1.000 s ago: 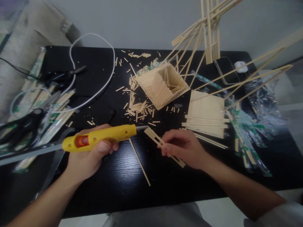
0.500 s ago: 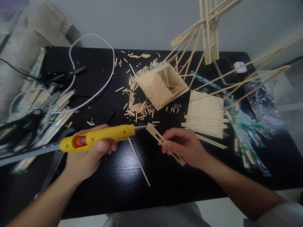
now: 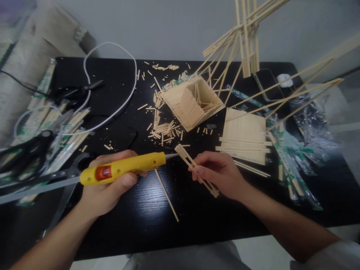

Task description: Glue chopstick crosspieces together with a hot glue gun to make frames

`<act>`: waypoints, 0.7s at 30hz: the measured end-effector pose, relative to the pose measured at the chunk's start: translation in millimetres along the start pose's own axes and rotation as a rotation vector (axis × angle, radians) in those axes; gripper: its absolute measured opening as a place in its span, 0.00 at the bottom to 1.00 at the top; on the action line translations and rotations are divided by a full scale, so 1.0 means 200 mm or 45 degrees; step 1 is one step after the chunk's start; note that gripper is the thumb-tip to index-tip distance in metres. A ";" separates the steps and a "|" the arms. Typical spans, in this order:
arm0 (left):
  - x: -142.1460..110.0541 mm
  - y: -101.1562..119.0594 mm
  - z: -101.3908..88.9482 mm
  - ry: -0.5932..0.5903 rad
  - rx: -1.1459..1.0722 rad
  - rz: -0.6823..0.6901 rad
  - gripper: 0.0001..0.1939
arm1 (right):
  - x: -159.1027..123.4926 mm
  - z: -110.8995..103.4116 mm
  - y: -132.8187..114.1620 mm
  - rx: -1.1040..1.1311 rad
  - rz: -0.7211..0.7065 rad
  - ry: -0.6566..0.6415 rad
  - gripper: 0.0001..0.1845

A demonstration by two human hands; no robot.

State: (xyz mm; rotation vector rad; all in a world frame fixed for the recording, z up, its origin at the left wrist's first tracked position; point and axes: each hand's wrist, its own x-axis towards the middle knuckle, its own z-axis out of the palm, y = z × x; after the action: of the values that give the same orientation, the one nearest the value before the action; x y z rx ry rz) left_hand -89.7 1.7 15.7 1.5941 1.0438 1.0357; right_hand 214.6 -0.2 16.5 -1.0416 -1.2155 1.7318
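Note:
My left hand [image 3: 112, 187] is wrapped round a yellow hot glue gun [image 3: 135, 164], with a long translucent glue stick [image 3: 47, 189] running out of its back end. The gun's metal nozzle points right, close to the far end of a small frame of wooden sticks [image 3: 185, 155]; I cannot tell whether they touch. That frame, narrow with a gap down its middle, is pinched between the thumb and fingers of my right hand [image 3: 215, 174]. A single thin stick [image 3: 167, 197] lies on the black table [image 3: 197, 225] between my hands.
Cut stick pieces [image 3: 165, 127] litter the middle, beside a stick-built box [image 3: 194, 105]. A flat stick panel [image 3: 244, 131] and tall stick structure [image 3: 244, 33] stand right. Wrapped chopsticks [image 3: 298, 161] lie far right. Scissors [image 3: 36, 146], more wrapped sticks and a white cable [image 3: 134, 82] are left.
My left hand has shifted the glue gun slightly right and down, its nozzle now just beside the frame's end. The stick frame has turned a little in my right hand.

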 end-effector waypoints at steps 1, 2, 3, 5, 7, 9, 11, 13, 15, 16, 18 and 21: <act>0.00 0.00 0.00 -0.013 -0.006 0.003 0.21 | 0.00 0.00 0.00 -0.001 0.008 0.002 0.11; 0.00 0.01 0.00 -0.024 -0.009 0.007 0.20 | 0.00 0.00 0.00 -0.001 0.015 0.003 0.11; 0.00 0.01 0.00 -0.007 0.000 0.023 0.20 | 0.00 0.00 0.00 0.001 0.024 0.002 0.11; 0.01 0.03 0.01 0.011 0.080 0.078 0.19 | 0.00 0.01 0.00 0.006 0.036 -0.006 0.12; 0.03 0.05 0.03 -0.036 0.236 0.153 0.18 | 0.00 0.01 0.00 0.013 0.044 -0.013 0.12; 0.04 0.05 0.05 0.005 0.345 0.324 0.18 | 0.00 0.01 0.01 0.023 0.054 -0.015 0.12; 0.05 0.05 0.06 -0.004 0.422 0.290 0.19 | 0.00 0.01 0.01 0.028 0.066 -0.017 0.13; 0.05 0.04 0.07 -0.067 0.463 0.315 0.20 | 0.00 0.01 0.01 0.034 0.071 -0.020 0.13; 0.04 0.03 0.07 -0.102 0.474 0.327 0.20 | 0.00 0.00 0.02 0.041 0.072 -0.024 0.12; 0.04 0.03 0.07 -0.107 0.479 0.322 0.19 | 0.00 0.00 0.02 0.045 0.074 -0.025 0.12; 0.03 0.03 0.06 -0.102 0.506 0.343 0.19 | -0.01 0.00 0.02 0.043 0.082 -0.024 0.11; 0.03 0.05 0.06 -0.080 0.608 0.360 0.20 | -0.01 0.01 0.01 0.026 0.099 -0.019 0.12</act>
State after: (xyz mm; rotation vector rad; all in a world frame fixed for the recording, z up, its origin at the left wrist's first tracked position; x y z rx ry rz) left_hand -75.9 2.6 24.2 2.1975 1.0981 0.9541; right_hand 213.7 -2.7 14.4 -1.0785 -1.1782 1.8101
